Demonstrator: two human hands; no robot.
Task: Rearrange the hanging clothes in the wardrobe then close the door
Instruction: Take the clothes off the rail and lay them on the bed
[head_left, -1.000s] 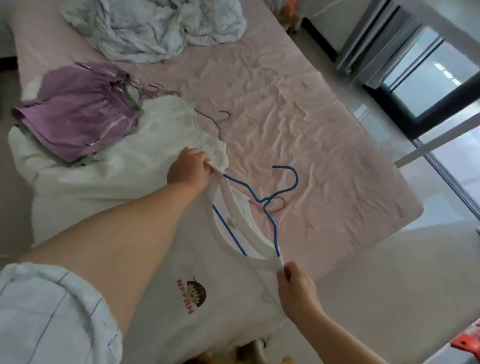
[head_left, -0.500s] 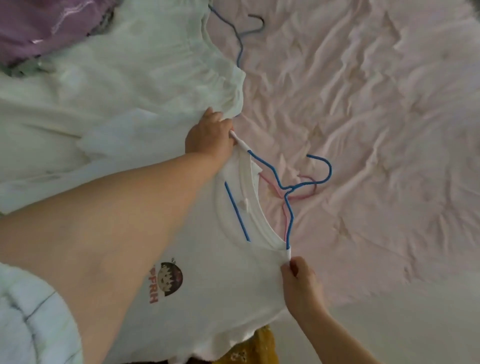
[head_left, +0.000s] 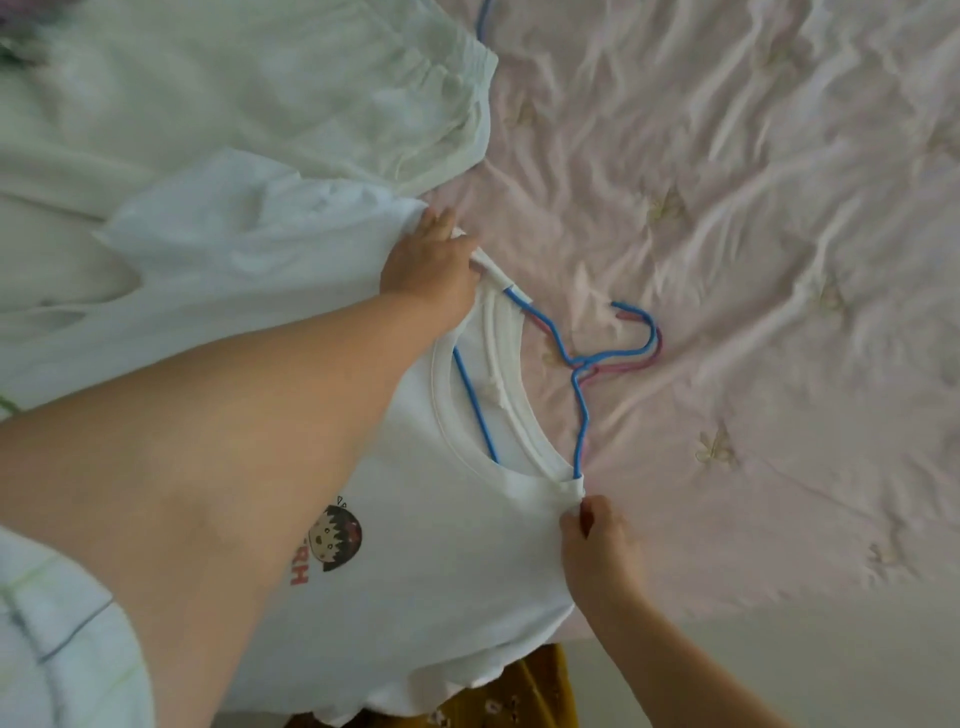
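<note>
A white T-shirt (head_left: 457, 561) with a small cartoon print lies flat at the near edge of the bed, with a blue wire hanger (head_left: 582, 374) threaded through its neck. A pink hanger (head_left: 631, 366) lies under the blue hook. My left hand (head_left: 431, 270) grips the far shoulder of the shirt over the hanger's end. My right hand (head_left: 597, 545) pinches the near shoulder at the other end. No wardrobe is in view.
A pale cream garment (head_left: 260, 88) lies spread on the bed to the left, touching the T-shirt's sleeve. The wrinkled pink bedsheet (head_left: 753, 260) fills the right side. A mustard flowered cloth (head_left: 519, 696) shows below the shirt's hem. Another blue hanger (head_left: 483, 21) peeks in at the top.
The view has closed in on the bed. Both hands keep their hold on the shirt's shoulders, and the shirt and hanger now lie flatter on the sheet.
</note>
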